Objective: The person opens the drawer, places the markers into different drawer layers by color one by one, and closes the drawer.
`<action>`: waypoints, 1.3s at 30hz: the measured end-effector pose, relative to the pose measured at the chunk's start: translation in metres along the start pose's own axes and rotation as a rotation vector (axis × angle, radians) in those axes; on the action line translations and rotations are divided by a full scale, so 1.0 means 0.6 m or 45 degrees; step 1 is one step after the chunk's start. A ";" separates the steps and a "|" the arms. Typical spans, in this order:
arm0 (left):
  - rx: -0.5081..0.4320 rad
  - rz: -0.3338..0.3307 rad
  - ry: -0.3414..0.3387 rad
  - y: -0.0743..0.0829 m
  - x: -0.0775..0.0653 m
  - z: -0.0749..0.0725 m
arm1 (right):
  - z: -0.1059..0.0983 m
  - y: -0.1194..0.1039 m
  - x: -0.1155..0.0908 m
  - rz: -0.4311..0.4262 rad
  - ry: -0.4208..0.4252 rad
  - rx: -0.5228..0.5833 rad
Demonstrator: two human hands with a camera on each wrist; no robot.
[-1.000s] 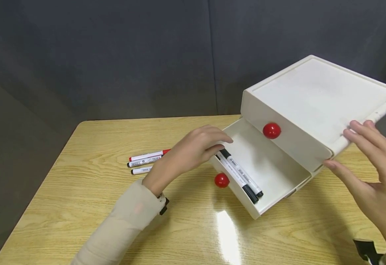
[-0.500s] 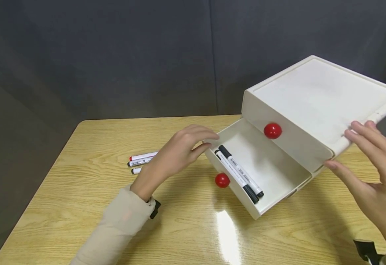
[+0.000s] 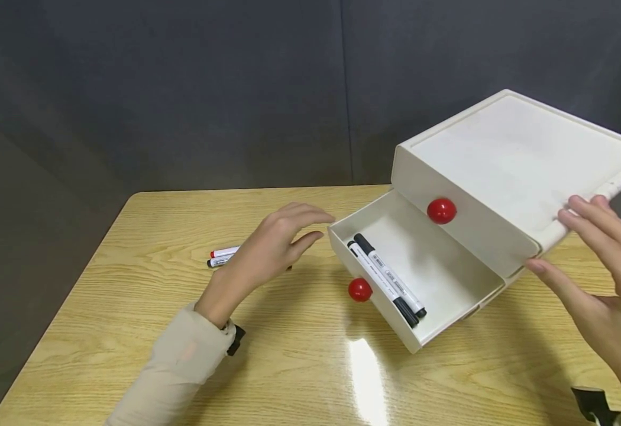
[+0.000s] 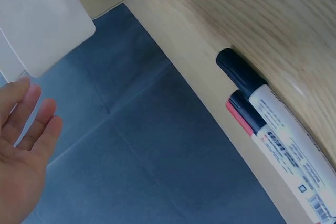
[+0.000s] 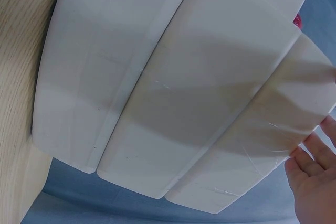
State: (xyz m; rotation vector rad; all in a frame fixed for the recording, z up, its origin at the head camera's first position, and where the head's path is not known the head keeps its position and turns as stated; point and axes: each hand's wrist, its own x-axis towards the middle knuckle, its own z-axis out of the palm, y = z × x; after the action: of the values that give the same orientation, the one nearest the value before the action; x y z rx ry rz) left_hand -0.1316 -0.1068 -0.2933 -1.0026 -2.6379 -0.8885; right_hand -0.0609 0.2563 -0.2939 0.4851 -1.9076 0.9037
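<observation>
My left hand (image 3: 268, 239) hovers over the table, holding nothing, its fingers slightly bent and thumb apart. Its fingertips are just left of the open lower drawer (image 3: 443, 272) of a white drawer unit (image 3: 523, 160). Inside the drawer, two white markers with black caps (image 3: 385, 275) lie side by side along the front wall. Other whiteboard markers (image 3: 224, 254) lie on the table, partly hidden behind my left hand; the left wrist view shows a black-capped marker (image 4: 294, 129). My right hand (image 3: 608, 284) rests with extended fingers on the unit's right top edge, thumb near its front corner.
A round red knob (image 3: 360, 290) sticks out from the drawer front, and another red knob (image 3: 441, 210) from the closed drawer above. The wooden table (image 3: 145, 307) ends before a dark curtain (image 3: 209, 100) at the back.
My left hand has drawn back leftward from the drawer, uncovering the ends of the two markers in it and covering more of the table markers. My right hand stays on the unit.
</observation>
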 end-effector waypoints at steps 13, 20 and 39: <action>0.010 -0.063 0.007 -0.023 -0.030 -0.009 | -0.003 0.000 0.000 0.010 -0.003 -0.017; 0.002 -0.087 0.018 -0.031 -0.042 -0.010 | -0.004 -0.003 0.000 0.028 -0.014 -0.023; -0.034 -0.164 0.034 -0.061 -0.082 -0.012 | -0.002 -0.003 0.001 0.025 -0.011 -0.019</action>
State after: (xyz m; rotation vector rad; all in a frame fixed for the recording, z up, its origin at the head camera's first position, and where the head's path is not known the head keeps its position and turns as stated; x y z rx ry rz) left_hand -0.1185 -0.1594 -0.3225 -0.8282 -2.7006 -0.9596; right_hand -0.0593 0.2561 -0.2923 0.4626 -1.9288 0.9012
